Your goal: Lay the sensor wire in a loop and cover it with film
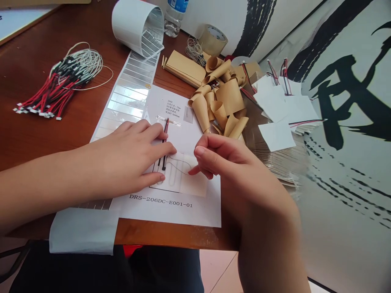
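Note:
My left hand [137, 156] lies palm down with its fingers spread, touching a short red-and-black wire lead [165, 142]. Under those fingertips is a thin pale rectangular sheet [194, 183] with a looping track on it. From the lead a fine whitish wire [180, 158] curves over the sheet towards my right hand [218, 156]. That hand is raised just right of the sheet, its thumb and index finger pinched together; whatever is between them is too small to make out. Beneath everything lies a printed white page [159, 211] marked DRS-206DC-E001-01.
To the left sits a bundle of red, black and white wire leads [67, 79]. A strip roll [128, 26] unrolls under the page. Curled brown papers [229, 97], a tape roll [214, 38], a water bottle [175, 18] and stacked white sheets with leads [277, 136] stand behind and right.

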`<state>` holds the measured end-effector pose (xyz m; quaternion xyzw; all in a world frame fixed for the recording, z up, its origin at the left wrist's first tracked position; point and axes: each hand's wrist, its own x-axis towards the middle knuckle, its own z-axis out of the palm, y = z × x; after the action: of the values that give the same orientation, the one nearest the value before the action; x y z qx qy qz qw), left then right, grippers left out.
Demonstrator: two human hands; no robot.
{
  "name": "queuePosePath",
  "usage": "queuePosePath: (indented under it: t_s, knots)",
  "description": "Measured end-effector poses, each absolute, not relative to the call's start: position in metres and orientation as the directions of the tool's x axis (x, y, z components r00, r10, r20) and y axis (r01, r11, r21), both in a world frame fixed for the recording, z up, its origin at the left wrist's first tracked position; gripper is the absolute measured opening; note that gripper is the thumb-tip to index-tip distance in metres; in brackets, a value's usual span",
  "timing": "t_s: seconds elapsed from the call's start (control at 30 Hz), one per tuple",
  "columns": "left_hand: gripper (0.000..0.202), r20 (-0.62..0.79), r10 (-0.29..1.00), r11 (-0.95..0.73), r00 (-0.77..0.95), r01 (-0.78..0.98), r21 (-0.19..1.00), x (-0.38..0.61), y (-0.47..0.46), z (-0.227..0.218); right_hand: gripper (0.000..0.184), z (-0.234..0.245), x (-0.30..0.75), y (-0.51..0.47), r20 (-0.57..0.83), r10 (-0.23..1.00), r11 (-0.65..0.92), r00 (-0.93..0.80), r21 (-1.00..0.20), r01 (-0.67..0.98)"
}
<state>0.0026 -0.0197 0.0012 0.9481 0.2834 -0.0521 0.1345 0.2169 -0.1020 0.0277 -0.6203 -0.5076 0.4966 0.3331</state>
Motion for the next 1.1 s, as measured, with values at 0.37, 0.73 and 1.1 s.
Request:
queuePosePath:
  t_s: [0.37,0.73,1.1]
  knots:
    - [0.049,-0.17,0.514,-0.81,0.841,0.541,0.226,0.002,-0.018,0.0,0.042,0.024,0.216,-0.098,-0.285,0.953,-0.204,-0.099,-0.85,0.487]
    - [0.049,-0.163,0.518,-0.806,0.84,0.543,0.235,0.002,-0.02,0.001,0.037,0.029,0.21,-0.101,-0.24,0.966,-0.157,-0.099,-0.843,0.514]
    - [0.048,-0.127,0.512,-0.816,0.849,0.527,0.238,0.002,-0.019,0.0,0.032,0.031,0.208,-0.099,-0.325,0.939,-0.205,-0.109,-0.788,0.581]
